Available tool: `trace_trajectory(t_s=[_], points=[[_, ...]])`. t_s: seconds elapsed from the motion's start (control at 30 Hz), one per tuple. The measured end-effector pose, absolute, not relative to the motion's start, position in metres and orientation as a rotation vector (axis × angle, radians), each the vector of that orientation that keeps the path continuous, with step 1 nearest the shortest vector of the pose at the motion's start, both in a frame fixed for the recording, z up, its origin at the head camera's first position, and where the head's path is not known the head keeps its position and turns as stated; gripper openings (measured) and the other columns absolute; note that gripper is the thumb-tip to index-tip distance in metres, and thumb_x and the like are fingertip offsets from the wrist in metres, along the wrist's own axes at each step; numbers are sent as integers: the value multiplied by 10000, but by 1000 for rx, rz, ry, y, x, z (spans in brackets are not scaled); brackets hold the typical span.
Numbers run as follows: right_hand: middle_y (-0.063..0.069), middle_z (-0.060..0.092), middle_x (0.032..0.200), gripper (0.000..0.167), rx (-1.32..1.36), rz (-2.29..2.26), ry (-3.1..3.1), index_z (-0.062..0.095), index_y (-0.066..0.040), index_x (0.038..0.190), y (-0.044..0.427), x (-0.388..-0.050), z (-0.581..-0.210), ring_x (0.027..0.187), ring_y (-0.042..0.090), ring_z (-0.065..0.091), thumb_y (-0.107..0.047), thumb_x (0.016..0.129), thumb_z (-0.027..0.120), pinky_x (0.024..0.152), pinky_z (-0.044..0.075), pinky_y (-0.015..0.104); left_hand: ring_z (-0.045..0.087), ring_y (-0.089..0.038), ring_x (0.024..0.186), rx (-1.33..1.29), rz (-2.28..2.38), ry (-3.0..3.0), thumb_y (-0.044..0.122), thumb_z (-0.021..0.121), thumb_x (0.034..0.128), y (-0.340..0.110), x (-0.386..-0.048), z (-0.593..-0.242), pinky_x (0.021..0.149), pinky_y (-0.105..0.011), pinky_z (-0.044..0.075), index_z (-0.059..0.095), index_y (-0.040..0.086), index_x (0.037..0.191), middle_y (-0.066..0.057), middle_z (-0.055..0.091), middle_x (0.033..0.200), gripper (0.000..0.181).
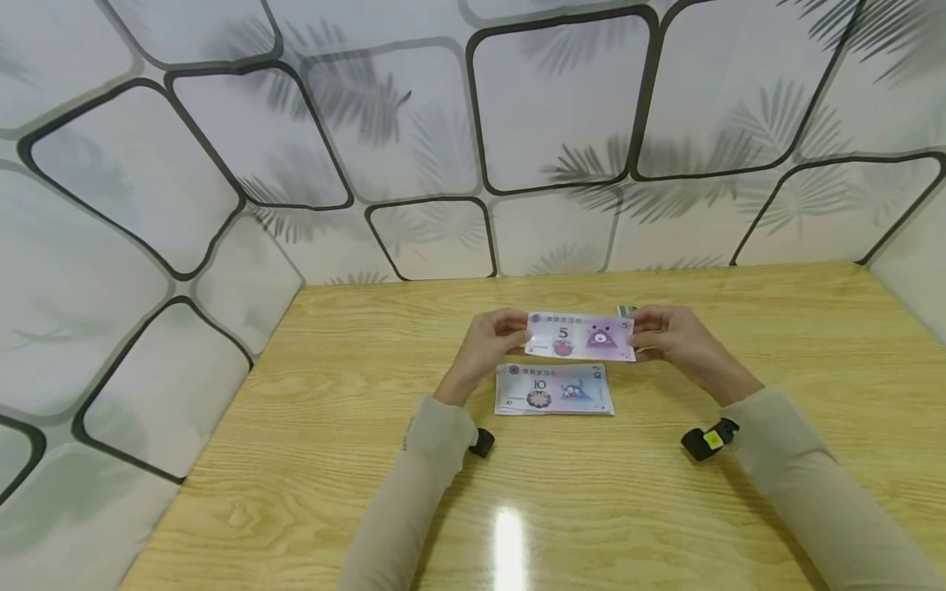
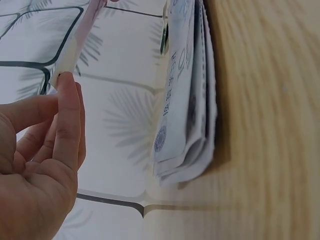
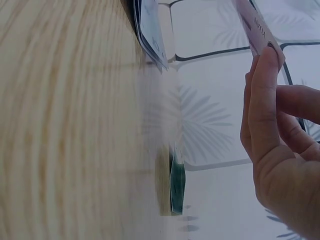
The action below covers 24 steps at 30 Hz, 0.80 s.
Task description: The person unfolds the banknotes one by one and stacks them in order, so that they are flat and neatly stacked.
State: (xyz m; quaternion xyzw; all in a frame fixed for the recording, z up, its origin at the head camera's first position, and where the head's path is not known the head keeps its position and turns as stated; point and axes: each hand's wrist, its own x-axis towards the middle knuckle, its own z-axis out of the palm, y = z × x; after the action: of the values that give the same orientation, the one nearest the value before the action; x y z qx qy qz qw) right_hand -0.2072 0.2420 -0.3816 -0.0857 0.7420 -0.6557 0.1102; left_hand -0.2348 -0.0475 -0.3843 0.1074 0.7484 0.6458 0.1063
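Observation:
A pinkish-purple play banknote [image 1: 580, 337] marked 5 is stretched level above the table between both hands. My left hand [image 1: 489, 341] pinches its left end between thumb and fingers; my right hand [image 1: 676, 341] pinches the right end. Just below it, nearer to me, lies a stack of play banknotes [image 1: 554, 390] with a bluish 10 note on top. In the left wrist view the stack [image 2: 175, 100] shows several layered, slightly bent edges. Behind the right hand, a small green paper [image 1: 626, 311] is partly hidden; the right wrist view shows this green paper [image 3: 177, 187] on the table.
The wooden table [image 1: 310, 492] carries the notes. A pale wall covering [image 1: 554, 107] with dark outlined shapes and leaf prints rises at its back and left. Black wrist cameras hang below the left sleeve [image 1: 436, 439] and the right sleeve [image 1: 779, 439].

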Motion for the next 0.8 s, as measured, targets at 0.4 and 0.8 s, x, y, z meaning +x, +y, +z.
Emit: trace_trajectory(t_s=[0.4,0.8], points=[[57,644,929,373,-267,-1850,2197,446,262,1292,235,-207,-381,797,128,670,113,974,569,717,619,287,638,-169,842,333,1848,2231,-85,639,952,-56,-231,-384,759,-294,615,625,-94,1254,-163,664,1035,302],[106,640,946,381,-336,-1749,2201,476,219,1276,230,-207,-384,796,170,683,84,946,607,703,623,312,636,-156,813,392,1754,2245,-104,658,924,-68,-228,-385,758,-310,618,623,-81,1259,-148,652,984,338]])
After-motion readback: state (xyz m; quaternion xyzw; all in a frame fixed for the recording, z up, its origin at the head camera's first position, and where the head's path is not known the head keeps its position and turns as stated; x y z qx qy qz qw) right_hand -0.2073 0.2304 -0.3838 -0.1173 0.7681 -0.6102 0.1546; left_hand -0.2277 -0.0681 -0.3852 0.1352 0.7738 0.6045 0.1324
